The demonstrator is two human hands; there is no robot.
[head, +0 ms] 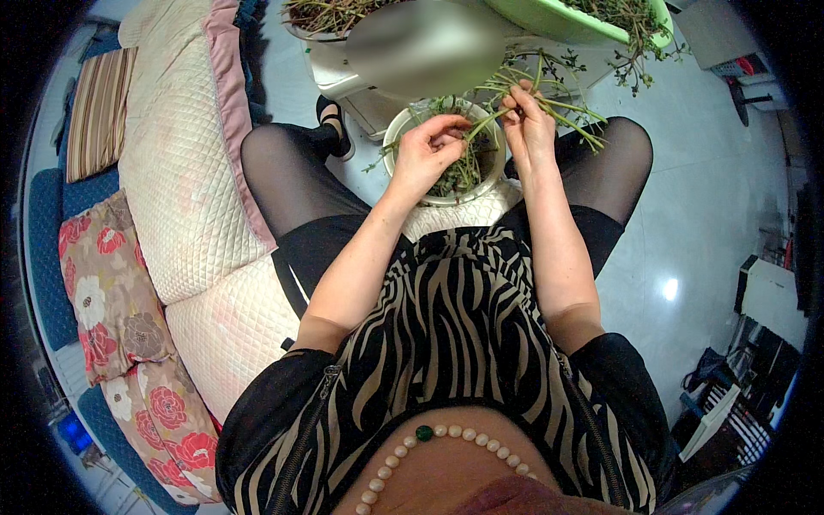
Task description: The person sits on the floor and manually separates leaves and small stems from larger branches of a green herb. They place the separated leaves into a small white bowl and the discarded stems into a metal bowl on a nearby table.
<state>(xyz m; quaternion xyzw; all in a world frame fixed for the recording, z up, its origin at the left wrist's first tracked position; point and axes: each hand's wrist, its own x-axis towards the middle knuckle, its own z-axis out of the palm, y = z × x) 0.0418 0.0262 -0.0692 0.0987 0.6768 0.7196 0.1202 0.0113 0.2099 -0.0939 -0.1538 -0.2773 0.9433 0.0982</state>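
Note:
My right hand [529,125] pinches a bunch of long green leafy stems [570,116], which fan out to the upper right and lower right. One thicker stem slants down from it towards my left hand [432,151]. The fingers of my left hand are curled beside that stem's lower end; whether they grip it is hidden. Below both hands, between my knees, stands a round white bucket [394,122]. Cut or picked greens [460,177] lie inside it, and a few sprigs stick out over its left rim.
A light green basin [553,22] with more plants stands at upper right, sprigs hanging over its edge. Another container of stems [328,16] is at upper left. A blurred patch hides part between them. A sofa with a quilted cover [187,193] runs along my left.

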